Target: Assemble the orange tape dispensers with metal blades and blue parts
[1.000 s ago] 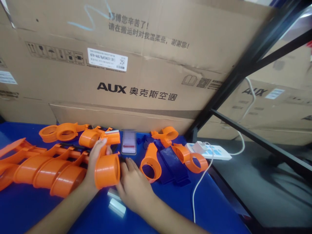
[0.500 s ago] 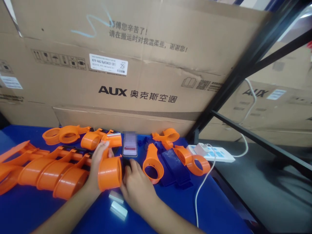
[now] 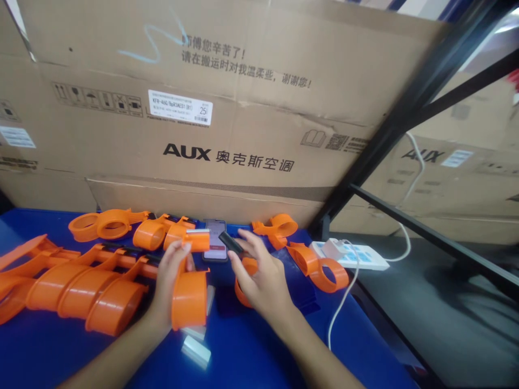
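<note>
My left hand (image 3: 168,281) grips an orange plastic housing (image 3: 188,294), a wide cylinder with a narrower barrel on top, held just above the blue table (image 3: 251,346). My right hand (image 3: 261,278) is raised to its right and pinches a small dark flat part (image 3: 230,242) between thumb and fingers. Behind my right hand, another orange ring part (image 3: 243,281) is partly hidden. A phone (image 3: 215,247) lies flat on the table just beyond both hands.
A row of joined orange housings (image 3: 81,294) fills the left of the table, with more orange rings (image 3: 103,224) behind. Orange ring parts (image 3: 320,267) and a dark blue part lie right. A white power strip (image 3: 352,255) and cable sit off the table's right edge. Cardboard boxes (image 3: 227,108) wall the back.
My right hand has lifted off the table and moved up and right, now holding a small dark part. My left hand has shifted the orange housing slightly right.
</note>
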A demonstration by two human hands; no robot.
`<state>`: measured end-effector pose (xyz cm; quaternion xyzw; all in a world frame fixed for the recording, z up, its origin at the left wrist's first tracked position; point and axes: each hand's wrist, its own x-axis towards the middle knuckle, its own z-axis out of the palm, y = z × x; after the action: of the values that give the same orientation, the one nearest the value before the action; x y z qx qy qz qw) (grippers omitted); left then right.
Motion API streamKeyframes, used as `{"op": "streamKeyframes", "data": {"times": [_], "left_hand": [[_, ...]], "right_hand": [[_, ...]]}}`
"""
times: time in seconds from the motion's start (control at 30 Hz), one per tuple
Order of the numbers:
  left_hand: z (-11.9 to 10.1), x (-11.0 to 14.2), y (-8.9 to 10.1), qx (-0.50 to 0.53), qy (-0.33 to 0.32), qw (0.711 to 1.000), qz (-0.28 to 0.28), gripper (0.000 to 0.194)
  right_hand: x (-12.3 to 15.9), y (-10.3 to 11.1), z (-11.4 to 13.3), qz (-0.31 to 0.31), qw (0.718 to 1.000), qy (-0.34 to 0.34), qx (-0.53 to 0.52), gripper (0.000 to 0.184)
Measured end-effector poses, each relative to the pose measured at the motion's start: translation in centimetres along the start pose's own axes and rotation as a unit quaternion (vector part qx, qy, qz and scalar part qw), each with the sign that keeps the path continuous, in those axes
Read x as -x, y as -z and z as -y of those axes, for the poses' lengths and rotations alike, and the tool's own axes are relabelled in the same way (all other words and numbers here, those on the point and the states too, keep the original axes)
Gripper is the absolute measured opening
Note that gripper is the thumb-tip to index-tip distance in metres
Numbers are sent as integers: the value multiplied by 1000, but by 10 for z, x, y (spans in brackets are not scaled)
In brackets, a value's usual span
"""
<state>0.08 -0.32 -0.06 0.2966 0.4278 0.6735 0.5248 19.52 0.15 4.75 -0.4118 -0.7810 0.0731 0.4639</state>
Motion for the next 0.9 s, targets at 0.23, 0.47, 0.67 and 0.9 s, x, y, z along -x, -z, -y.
{"op": "streamKeyframes", "data": {"times": [0.23,0.47,0.67,0.9], "left_hand": [[13,15,-5,-28,-11,998,60,40],[10,23,-9,-41,-13,994,103,42],[10,23,-10,-36,2,994,100,40],[3,22,-13,29,88,991,94,36]], "right_hand": [[3,-10,-2,-20,997,67,42,25],[5,-11,-2,3,996,86,27,29],[4,-14,-4,26,996,87,-5,31],[1,-7,-3,61,993,75,-62,36]]}}
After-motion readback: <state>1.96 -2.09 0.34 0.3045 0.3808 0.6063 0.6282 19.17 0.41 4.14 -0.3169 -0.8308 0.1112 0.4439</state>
